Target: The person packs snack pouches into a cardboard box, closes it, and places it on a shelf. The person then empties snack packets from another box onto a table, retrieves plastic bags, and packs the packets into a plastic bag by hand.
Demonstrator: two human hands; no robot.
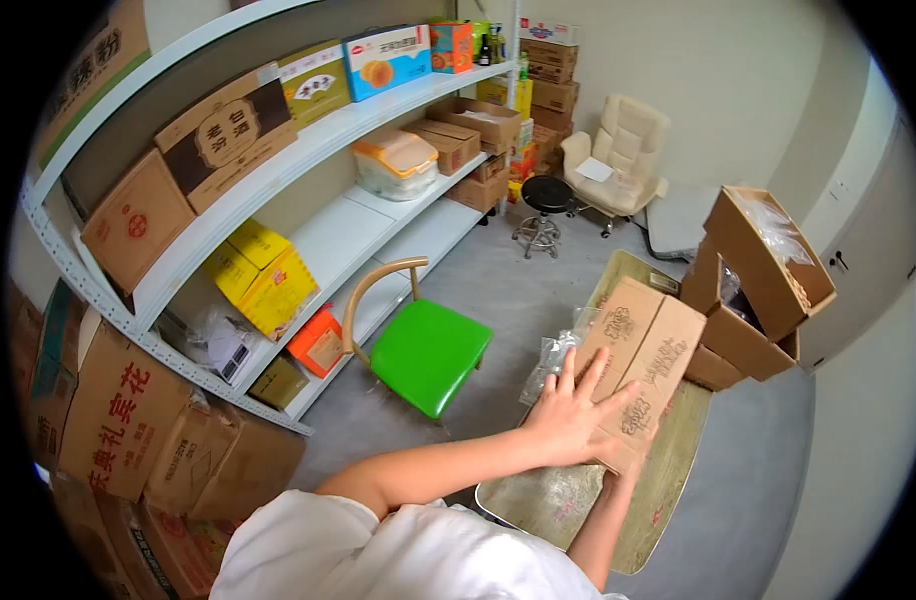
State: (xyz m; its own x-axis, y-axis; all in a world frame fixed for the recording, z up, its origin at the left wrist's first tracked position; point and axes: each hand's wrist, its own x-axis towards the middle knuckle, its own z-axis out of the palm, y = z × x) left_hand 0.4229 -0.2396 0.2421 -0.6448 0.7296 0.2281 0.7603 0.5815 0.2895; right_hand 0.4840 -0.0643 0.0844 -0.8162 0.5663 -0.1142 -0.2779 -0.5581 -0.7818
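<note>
A brown cardboard box (653, 350) with dark printing is at a slant over the table, its flaps closed along a seam. My left hand (568, 415) lies on its upper face with the fingers stretched and spread apart. At the near lower end, my right hand (628, 455) grips the same box from the side and below; most of its fingers are hidden behind the box. Clear plastic packaging (550, 365) lies just left of the box at the table's edge.
The worn table (668, 480) extends beneath the box. Open cartons (748, 280) are stacked at its far right. A green-seated chair (433, 355) stands left, before metal shelves (318, 235) with boxes. A black stool (548, 195) and cream armchair (618, 150) are farther back.
</note>
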